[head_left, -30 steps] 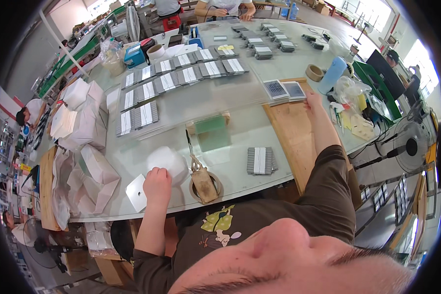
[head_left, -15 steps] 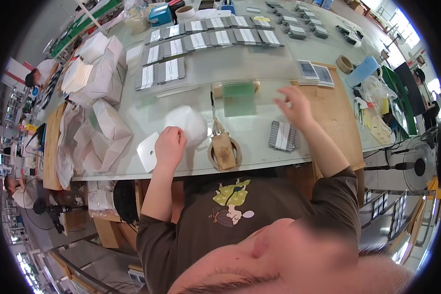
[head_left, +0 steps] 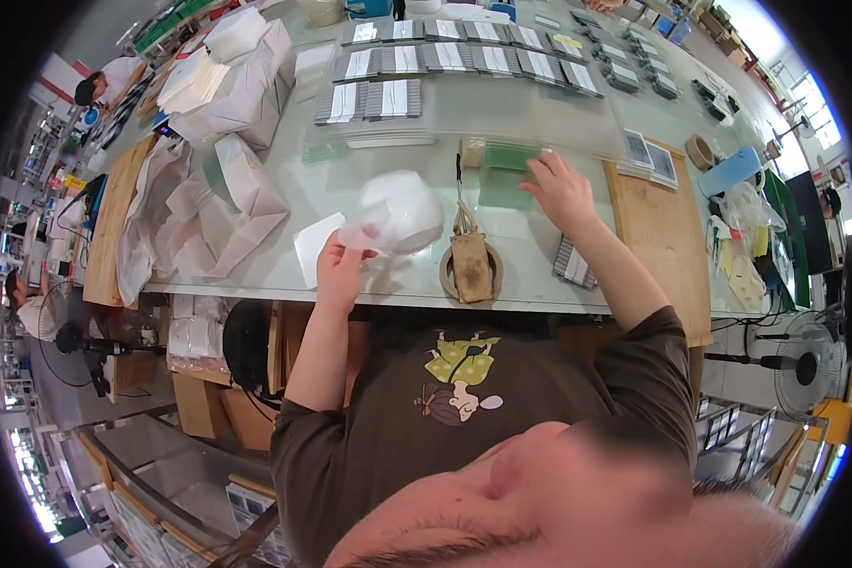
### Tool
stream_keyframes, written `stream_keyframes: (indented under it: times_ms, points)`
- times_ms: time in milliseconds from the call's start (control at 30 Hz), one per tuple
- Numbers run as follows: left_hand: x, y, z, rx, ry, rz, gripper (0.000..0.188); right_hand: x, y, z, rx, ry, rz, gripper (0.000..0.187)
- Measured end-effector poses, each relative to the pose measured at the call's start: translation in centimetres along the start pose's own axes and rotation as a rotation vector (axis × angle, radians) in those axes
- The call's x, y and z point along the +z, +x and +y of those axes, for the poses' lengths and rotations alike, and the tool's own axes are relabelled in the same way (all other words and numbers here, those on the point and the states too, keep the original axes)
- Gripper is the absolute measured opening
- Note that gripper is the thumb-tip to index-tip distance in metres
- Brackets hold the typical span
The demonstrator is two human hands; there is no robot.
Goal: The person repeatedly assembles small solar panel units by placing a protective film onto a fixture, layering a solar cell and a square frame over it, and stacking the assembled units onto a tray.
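My left hand [head_left: 343,270] pinches the edge of a thin translucent white film [head_left: 358,235] by the table's front edge. Just beyond it sits a soft-looking, rounded white pile [head_left: 402,204], and a flat white sheet [head_left: 314,248] lies beside my wrist. My right hand [head_left: 562,189] reaches the right edge of a translucent green block [head_left: 504,180], fingers bent and apart from the thumb. Between my hands, a worn tan block [head_left: 470,265] rests on a tape roll [head_left: 448,275], with a slim dark-handled tool [head_left: 459,175] behind. My right forearm partly covers a grey slatted stack [head_left: 574,263] with a white band.
Rows of grey banded stacks [head_left: 435,59] stand on a clear raised sheet [head_left: 502,106] farther back. White paper-wrapped bundles [head_left: 232,90] and crumpled wrapping [head_left: 204,204] lie at left. A wooden board [head_left: 658,241], blue bottle [head_left: 729,170] and fan [head_left: 805,374] are at right.
My left hand has lifted a piece of translucent film beside the white pile. My right hand has come in to the green block's right edge. The whole view has shifted.
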State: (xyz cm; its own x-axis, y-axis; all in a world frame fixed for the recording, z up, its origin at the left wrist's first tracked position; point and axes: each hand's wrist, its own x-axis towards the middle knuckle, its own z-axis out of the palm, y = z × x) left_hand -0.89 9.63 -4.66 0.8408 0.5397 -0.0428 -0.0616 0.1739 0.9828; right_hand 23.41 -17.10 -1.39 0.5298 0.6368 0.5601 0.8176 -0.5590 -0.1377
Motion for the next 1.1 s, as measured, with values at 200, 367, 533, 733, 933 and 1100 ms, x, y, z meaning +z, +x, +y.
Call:
stream_keyframes:
  times_ms: [200,367,533,733,933,1100]
  points:
    - [0.0,-0.9,-0.8,-0.179,-0.375,-0.074,0.016,0.9,0.4,2.7,0.094,0.217,-0.031,0.018]
    - [0.2,-1.9,-2.1,-0.216,-0.361,-0.091,0.013,-0.1,2.6,3.8,0.375,0.656,-0.066,0.012]
    - [-0.1,-2.5,-3.1,-0.227,-0.371,-0.112,0.011,-0.6,2.5,3.8,0.362,0.677,-0.121,0.010]
    - [-0.2,-3.3,-4.1,-0.237,-0.376,-0.104,0.011,-2.2,0.4,2.4,0.679,1.099,0.081,0.009]
    - [0.6,-3.1,-4.2,-0.216,-0.412,-0.118,0.010,-2.6,-6.9,-4.3,0.985,1.511,-0.434,0.023]
    - [1.7,-3.2,-4.4,-0.240,-0.389,-0.196,0.012,-1.0,-9.6,-8.6,1.023,1.349,-0.460,0.030]
